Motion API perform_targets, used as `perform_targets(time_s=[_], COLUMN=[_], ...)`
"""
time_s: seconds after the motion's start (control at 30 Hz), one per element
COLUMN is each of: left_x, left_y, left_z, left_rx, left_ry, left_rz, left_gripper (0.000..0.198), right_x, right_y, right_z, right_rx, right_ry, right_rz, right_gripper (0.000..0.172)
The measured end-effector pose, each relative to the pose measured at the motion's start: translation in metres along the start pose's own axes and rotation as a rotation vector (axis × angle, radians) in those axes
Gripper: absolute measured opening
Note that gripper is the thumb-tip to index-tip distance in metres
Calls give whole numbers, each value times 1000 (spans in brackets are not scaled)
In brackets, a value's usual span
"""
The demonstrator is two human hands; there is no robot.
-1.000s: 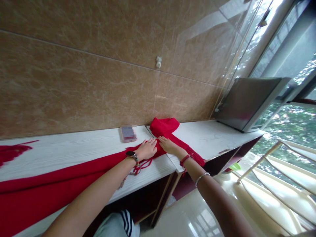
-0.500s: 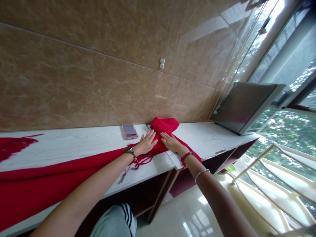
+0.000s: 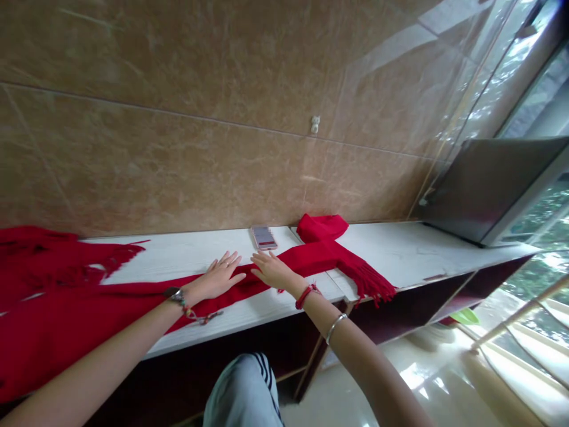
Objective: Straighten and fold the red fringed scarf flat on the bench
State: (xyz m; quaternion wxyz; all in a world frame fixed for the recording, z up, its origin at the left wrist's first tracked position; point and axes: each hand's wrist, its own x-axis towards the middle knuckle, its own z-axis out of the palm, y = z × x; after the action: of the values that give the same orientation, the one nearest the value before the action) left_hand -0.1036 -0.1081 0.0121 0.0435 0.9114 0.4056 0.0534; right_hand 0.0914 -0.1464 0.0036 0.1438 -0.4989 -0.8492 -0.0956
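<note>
A long red scarf [image 3: 311, 258] lies along the white countertop [image 3: 186, 248], folded over itself at its right part, with a fringed end hanging toward the front edge. At its left the cloth widens, and more red fringed cloth [image 3: 53, 261] lies behind it by the wall. My left hand [image 3: 216, 277] rests on or just over the middle of the scarf, fingers spread, palm down. Just to its right, my right hand [image 3: 273, 271] is also flat over the scarf with its fingers stretched out. Neither hand grips anything.
A phone [image 3: 264, 238] lies near the wall behind my right hand. A grey box-like appliance [image 3: 493, 187] stands at the counter's right end. Open shelves are under the counter. My knee [image 3: 242, 391] is below the front edge, and a metal rack [image 3: 520, 317] stands at the right.
Both hands have moved left along the scarf, away from its folded part. The view has shifted left, showing more red cloth there and the fringed end at the right.
</note>
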Motion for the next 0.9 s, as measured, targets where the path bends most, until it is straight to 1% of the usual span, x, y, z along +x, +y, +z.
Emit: perform_targets(time_s=[0.07,0.13,0.2,0.27,0.37,0.43,0.5,0.57,0.63,0.7,0.73,0.8,0.87,0.9], left_x=[-33,-63,-86,-103,-117,-124,-132,-143,-153,-161,-163,-163,-163,-164], left_y=[-21,-42,-59,-73,-89,-100,-111,-121,-129,-133,-134,-136,-143,-149], left_z=[-1,0,4,7,7,5,0,-5,-10,-14,-16,-20,-24,-27], left_rx=[62,118,153,165,173,190,220,236,219,167,135,83,79,106], left_ry=[-7,2,9,17,33,44,64,90,112,122,114,75,43,46], left_rz=[-29,-64,-120,-176,-238,-279,-352,-472,-629,-751,-788,-798,-765,-750], left_gripper=[67,68,68,67,66,64,65,67,72,80,84,86,81,76], right_x=[4,3,0,-4,-7,-7,-7,-8,-8,-9,-9,-10,-10,-10], right_y=[-14,-20,-22,-22,-22,-23,-23,-23,-23,-23,-23,-23,-22,-22], right_z=[14,25,32,35,34,33,32,31,31,31,31,31,31,32], right_rx=[31,74,121,156,176,185,194,206,219,233,240,252,261,264], right_ry=[4,8,24,51,73,77,85,92,93,93,95,101,103,106], right_rz=[-30,-48,-37,-13,4,19,39,52,50,35,27,11,-2,-2], right_gripper=[41,41,40,40,40,39,39,38,37,37,37,38,38,37])
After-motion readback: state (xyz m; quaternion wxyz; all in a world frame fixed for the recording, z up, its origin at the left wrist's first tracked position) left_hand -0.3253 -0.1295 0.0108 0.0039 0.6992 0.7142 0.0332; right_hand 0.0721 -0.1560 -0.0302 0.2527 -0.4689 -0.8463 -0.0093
